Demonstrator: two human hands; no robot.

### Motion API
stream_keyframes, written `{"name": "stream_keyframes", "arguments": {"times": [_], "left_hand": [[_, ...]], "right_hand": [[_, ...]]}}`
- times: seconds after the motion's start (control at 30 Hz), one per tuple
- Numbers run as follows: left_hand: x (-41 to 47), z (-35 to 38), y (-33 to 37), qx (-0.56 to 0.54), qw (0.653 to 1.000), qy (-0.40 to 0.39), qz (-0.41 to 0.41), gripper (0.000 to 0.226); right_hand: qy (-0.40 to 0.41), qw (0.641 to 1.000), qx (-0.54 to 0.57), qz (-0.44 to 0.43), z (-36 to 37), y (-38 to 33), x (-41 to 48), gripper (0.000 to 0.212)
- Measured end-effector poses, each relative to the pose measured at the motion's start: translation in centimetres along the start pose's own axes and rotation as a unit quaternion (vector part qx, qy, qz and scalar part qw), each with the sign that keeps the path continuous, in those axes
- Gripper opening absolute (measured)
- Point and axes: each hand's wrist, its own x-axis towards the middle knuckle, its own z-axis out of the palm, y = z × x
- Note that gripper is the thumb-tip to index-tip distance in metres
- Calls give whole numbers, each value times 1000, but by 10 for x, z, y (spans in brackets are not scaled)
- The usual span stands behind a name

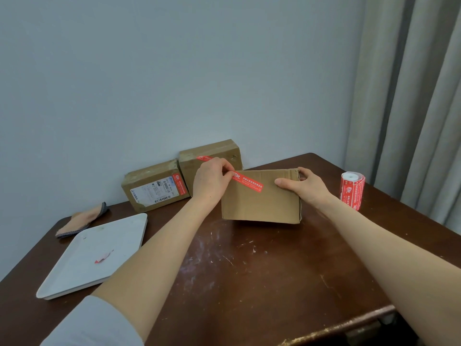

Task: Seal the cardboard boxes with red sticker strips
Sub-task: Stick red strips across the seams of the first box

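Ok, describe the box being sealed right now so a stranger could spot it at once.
On the dark wooden table, look nearer than the labelled box and the taped box at the wall. The plain box sits there, the right hand gripping its end and the left hand pinching a red sticker strip onto it. Only it stands clear of the wall.

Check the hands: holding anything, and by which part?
The left hand pinches the red strip by its left end; the right hand grips the box at its top right corner.
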Motion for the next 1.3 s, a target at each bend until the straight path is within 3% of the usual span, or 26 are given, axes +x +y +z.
{"name": "stream_keyframes", "arguments": {"times": [0.53, 0.87, 1.13, 1.3], "left_hand": [[1, -7, -2, 18, 998, -47, 26, 9], [-6, -4, -3, 39, 998, -20, 47, 8], [-9, -5, 0, -16, 999, -17, 23, 6], [-9, -5, -2, -80, 997, -14, -15, 22]], "right_hand": [[-6, 1000, -6, 0, -1, -2, -2, 100], [-11, 1000, -14, -3, -2, -2, -3, 99], [-13, 1000, -20, -7, -3, -3, -4, 97], [-16, 1000, -21, -9, -3, -3, -4, 98]]}}
